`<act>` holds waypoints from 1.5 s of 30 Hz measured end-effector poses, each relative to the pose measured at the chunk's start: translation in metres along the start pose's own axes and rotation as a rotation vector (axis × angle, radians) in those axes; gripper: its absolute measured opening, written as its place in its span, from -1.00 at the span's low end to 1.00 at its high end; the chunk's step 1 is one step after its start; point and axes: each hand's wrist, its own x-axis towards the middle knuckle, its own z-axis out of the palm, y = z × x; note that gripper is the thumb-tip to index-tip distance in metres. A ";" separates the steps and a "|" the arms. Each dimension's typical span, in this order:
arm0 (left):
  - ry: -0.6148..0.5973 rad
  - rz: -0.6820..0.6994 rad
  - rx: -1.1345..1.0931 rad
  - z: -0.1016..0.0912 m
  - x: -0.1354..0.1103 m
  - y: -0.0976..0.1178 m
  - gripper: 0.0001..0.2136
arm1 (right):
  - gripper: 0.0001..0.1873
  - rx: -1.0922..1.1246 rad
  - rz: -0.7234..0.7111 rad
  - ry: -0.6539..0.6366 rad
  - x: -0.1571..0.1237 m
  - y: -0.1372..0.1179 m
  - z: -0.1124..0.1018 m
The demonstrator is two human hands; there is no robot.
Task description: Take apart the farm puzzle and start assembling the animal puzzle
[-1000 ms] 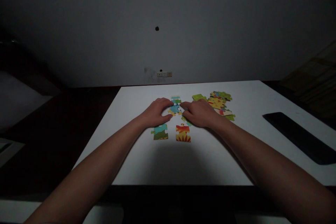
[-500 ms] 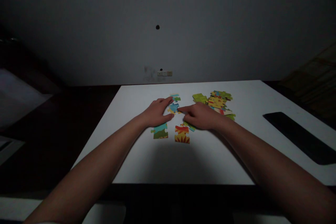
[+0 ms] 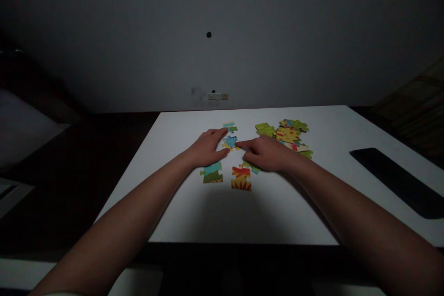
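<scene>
Blue puzzle piece (image 3: pixel 231 141) between hands (image 3: pixel 207 149) (image 3: pixel 268 153), white table (image 3: pixel 277 208)

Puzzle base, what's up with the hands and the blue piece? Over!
Left hand open beside blue puzzle piece. Right hand: index fingertip at piece's right edge. Nothing visibly in the way.

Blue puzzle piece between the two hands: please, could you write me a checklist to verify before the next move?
1. Left hand beside the blue piece: ok.
2. Right hand pointing at its right edge: ok.
3. Green-and-teal piece fully visible: not ok, right hand covers part.
4. Right hand clear of the piled pieces: cannot tell, they overlap in view.
5. Black slab away from both hands: ok.
</scene>
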 end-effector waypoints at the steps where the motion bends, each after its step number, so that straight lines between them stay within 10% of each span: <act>1: 0.002 0.003 -0.002 0.000 0.000 0.000 -0.29 | -0.52 0.001 0.002 0.000 0.000 0.001 0.000; 14: -0.011 -0.006 -0.005 -0.002 -0.001 0.005 -0.30 | -0.64 0.443 0.079 0.342 0.013 0.033 0.020; 22: 0.094 0.094 -0.074 -0.005 -0.001 0.007 -0.37 | -0.51 0.979 0.204 0.280 0.021 0.037 0.031; 45: 0.201 0.176 -0.126 0.000 0.000 0.006 -0.45 | -0.61 0.951 0.059 0.183 0.018 0.030 0.037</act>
